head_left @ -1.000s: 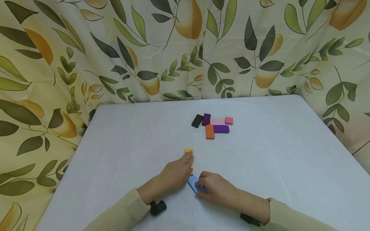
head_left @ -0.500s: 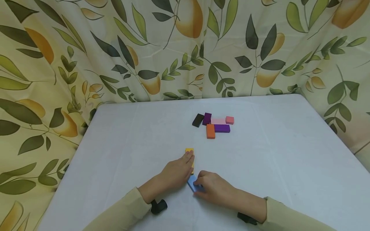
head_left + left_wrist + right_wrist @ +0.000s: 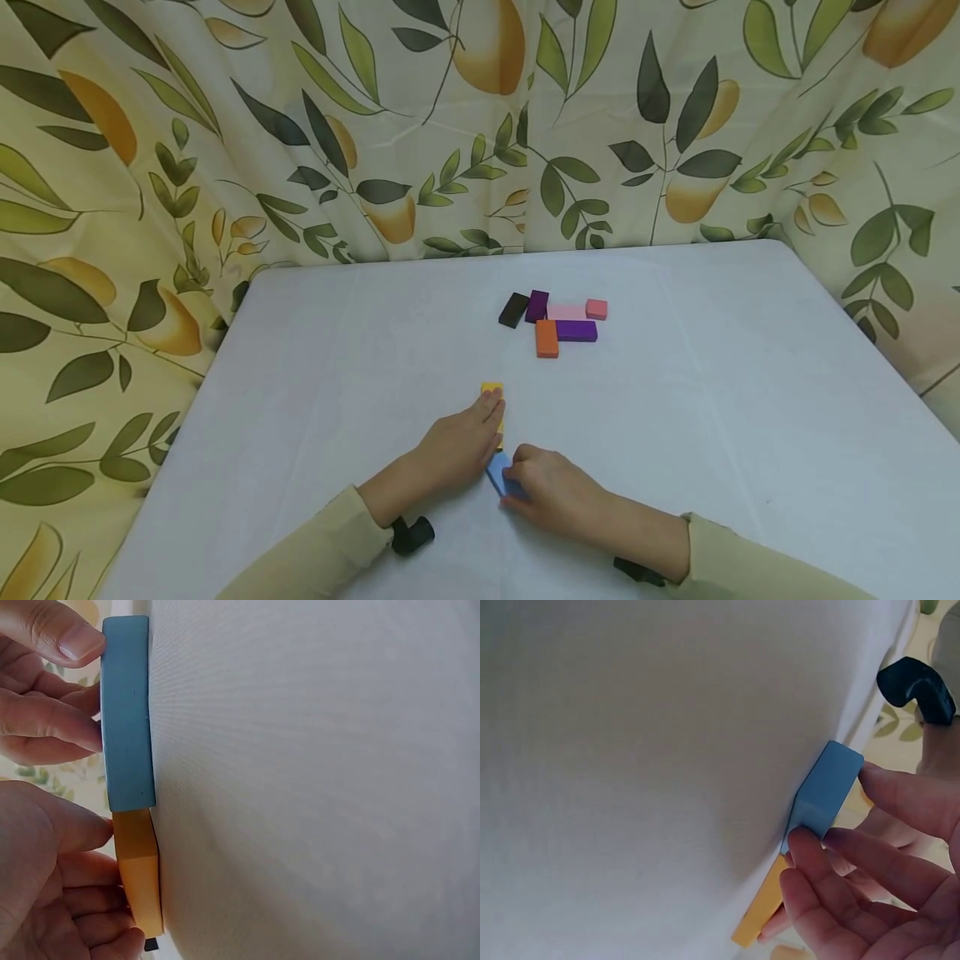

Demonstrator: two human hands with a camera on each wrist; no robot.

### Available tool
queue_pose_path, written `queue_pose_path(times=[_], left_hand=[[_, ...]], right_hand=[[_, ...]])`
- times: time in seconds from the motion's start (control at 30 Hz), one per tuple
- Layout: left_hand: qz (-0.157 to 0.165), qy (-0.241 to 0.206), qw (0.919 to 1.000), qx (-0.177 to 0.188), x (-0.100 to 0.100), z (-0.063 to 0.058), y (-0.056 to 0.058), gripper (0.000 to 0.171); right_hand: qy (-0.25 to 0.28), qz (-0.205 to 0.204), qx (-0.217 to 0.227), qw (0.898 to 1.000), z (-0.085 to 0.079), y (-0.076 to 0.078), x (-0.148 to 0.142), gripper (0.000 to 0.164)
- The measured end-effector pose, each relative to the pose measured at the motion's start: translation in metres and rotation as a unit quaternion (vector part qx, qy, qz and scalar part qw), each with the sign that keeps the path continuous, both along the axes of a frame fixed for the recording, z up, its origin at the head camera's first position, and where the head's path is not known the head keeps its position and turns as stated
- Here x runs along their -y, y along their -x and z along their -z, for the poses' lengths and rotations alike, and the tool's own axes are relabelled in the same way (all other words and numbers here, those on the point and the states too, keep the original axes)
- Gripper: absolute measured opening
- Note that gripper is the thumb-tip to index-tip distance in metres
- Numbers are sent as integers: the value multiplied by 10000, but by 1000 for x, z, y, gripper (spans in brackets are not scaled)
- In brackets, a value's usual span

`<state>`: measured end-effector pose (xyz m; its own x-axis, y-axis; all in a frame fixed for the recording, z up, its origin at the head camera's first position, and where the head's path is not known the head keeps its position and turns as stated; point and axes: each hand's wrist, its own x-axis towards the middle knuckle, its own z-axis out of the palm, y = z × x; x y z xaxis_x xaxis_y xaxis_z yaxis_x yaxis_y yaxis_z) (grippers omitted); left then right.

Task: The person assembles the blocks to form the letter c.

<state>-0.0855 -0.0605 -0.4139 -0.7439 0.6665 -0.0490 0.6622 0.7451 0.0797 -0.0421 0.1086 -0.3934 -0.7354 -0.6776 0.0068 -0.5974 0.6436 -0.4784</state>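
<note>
My left hand [image 3: 456,450] lies over a yellow rectangular block [image 3: 491,387], its fingers extended along the top and partly hiding it in the head view. A light blue block [image 3: 497,477] lies at an angle at the near end of the yellow one. My right hand [image 3: 562,492] pinches the blue block between thumb and fingers, covering its right part. In the left wrist view the blue block [image 3: 126,712] and yellow block [image 3: 139,877] meet end to end, flat on the cloth. The right wrist view has the thumb and fingertips on the blue block [image 3: 829,784].
Farther back on the white-covered table [image 3: 360,350] lies a loose group of blocks: black [image 3: 513,310], dark purple [image 3: 537,306], light pink [image 3: 566,312], coral pink [image 3: 596,309], violet [image 3: 577,331] and orange [image 3: 547,338]. A leaf-patterned curtain [image 3: 450,125] hangs behind.
My right hand has shifted very slightly left on the blue block since a second ago. My left hand and the blocks keep practically the same places.
</note>
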Motion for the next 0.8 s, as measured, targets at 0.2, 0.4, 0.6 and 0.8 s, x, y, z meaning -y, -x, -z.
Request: queue_pose_path(times=[0.2, 0.4, 0.6, 0.8], left_hand=[[-14, 37, 10000, 49, 0, -1, 0, 48], [8, 50, 10000, 22, -1, -1, 0, 48], [26, -11, 10000, -24, -1, -1, -1, 47], [26, -93, 9999, -62, 1, 0, -1, 47]], right_hand=[[82, -17, 4, 10000, -1, 1, -1, 27], [31, -12, 79, 10000, 1, 2, -1, 29], [-59, 9, 62, 10000, 3, 4, -2, 29], [-39, -42, 16, 10000, 3, 5, -3, 26]])
